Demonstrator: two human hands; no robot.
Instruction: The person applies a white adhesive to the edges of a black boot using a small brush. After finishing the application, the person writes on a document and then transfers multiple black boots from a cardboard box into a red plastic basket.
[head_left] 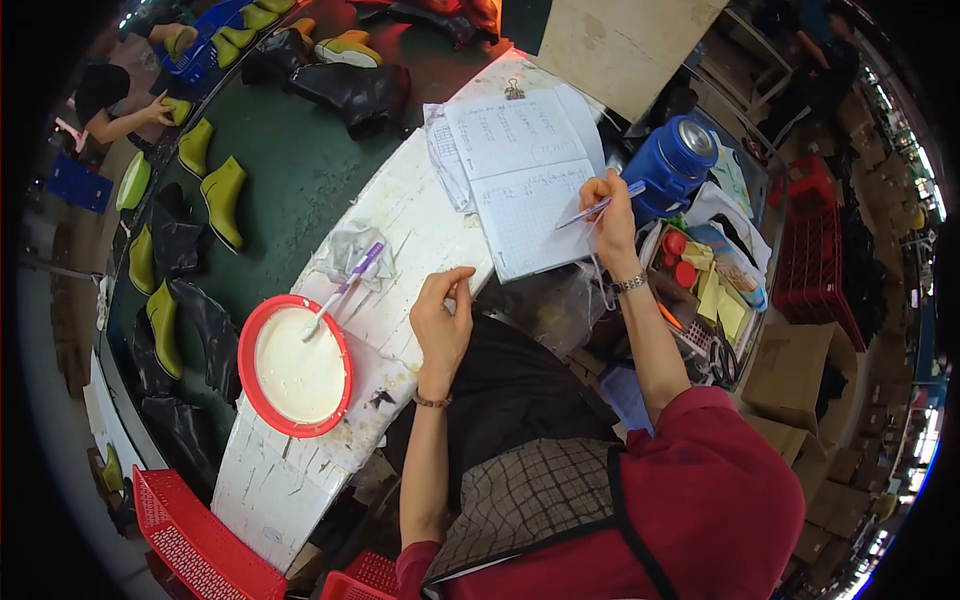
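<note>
**Bench observation: pen on notebook, left hand idle at the board edge**

Setting was a footwear workshop. A dark green conveyor (300, 180) ran along the far left, carrying black and yellow-green rubber boots (222, 195); another person's hand (160, 110) worked at one near the top left. A worn white board (400, 215) served as the work surface, running diagonally from lower left to upper right.

On the board's lower left stood a red-rimmed bowl (262, 322) of white paste, with a purple-handled brush (345, 285) leaning out of it toward a crumpled rag (345, 248).

The left hand (442, 320) rested at the board's near edge, fingers loosely curled, thumb touching fingertips; it held nothing that I could make out.

Further right, an open notebook (520, 175) lay on the board, clipped at its top. The right hand (612, 215) gripped a pen (600, 207), the pen's long axis slanting up to the right, tip down-left on the lower page. The right hand was on the notebook; the left lay below and to its left, apart from it.

A blue flask (672, 160) and a tray of small supplies (715, 290) sat at far right.
</note>
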